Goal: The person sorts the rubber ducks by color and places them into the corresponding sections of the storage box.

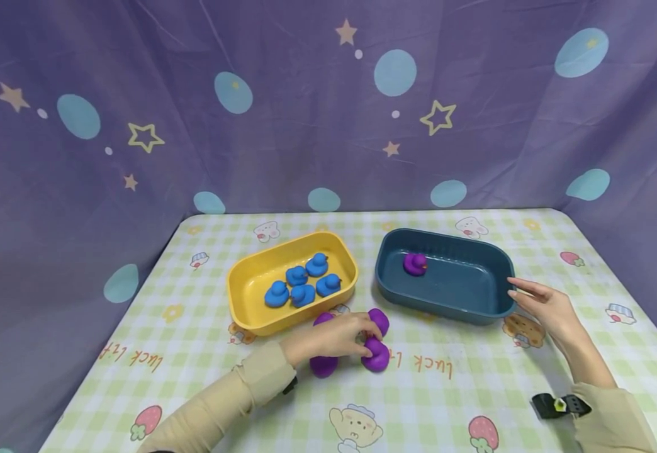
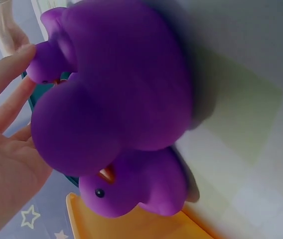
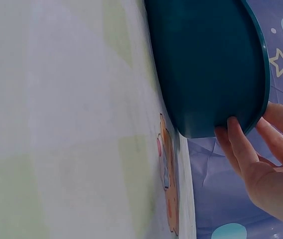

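Note:
My left hand [image 1: 334, 335] is over a group of purple rubber ducks, its thumb and fingers pinching the head of the front right duck [image 1: 376, 356]. Just behind that one sits another purple duck [image 1: 379, 321], and two more, including a front left duck [image 1: 324, 367], are partly hidden under the hand. In the left wrist view a purple duck [image 2: 131, 74] fills the foreground. My right hand [image 1: 549, 309] touches the right end of the dark teal tray [image 1: 447, 307] with fairly straight fingers. One purple duck [image 1: 415, 264] lies inside that tray.
Left of the teal tray stands a yellow tray [image 1: 249, 319] with several blue rubber ducks [image 1: 303, 295] in it. Both trays are on a checked, printed tablecloth [image 1: 419, 409]. A purple patterned curtain [image 1: 306, 151] hangs behind the table.

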`<state>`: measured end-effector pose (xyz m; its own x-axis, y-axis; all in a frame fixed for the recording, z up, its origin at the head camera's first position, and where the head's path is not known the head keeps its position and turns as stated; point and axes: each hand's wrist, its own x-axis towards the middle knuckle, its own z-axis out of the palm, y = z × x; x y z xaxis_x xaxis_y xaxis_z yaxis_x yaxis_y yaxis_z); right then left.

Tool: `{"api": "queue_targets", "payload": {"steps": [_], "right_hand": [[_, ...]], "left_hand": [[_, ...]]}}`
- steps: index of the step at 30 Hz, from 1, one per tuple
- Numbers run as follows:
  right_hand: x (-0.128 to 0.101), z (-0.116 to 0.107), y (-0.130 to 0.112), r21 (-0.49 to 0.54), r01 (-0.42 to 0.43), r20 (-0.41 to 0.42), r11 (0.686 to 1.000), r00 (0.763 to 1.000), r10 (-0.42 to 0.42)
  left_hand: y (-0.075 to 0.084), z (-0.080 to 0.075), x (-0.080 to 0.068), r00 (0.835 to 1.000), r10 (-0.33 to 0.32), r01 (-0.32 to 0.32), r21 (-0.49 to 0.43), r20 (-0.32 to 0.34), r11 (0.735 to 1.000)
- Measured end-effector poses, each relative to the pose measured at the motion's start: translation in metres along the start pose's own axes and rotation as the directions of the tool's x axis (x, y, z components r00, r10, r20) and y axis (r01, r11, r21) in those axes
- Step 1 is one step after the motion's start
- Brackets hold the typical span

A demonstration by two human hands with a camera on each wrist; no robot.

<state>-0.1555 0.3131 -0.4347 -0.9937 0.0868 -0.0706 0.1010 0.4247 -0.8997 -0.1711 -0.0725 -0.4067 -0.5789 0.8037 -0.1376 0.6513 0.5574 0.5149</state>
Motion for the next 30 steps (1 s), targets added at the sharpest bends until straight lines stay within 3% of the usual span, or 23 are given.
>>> {"api": "queue_targets", "payload": {"steps": [7,19,30], "right_hand": [[0.000,0.001,0.000,0.045,0.000,-0.004,0.999,1.000,0.000],[0.006,-0.001,0.010,0.010,-0.026,0.001,1.000,1.000,0.026],[0.007,-0.001,0.013,0.031,-0.033,0.002,0.999,0.999,0.032]], "left_hand": [[-0.001,0.001,0.001,1.000,0.012,-0.012,0.005,-0.017,1.000],[0.004,-0.008,-0.001,0.999,-0.005,0.007,0.034,-0.038,0.999],[0.007,-0.023,-0.002,0.995,0.050,-0.048,0.016,-0.088,0.999]]}}
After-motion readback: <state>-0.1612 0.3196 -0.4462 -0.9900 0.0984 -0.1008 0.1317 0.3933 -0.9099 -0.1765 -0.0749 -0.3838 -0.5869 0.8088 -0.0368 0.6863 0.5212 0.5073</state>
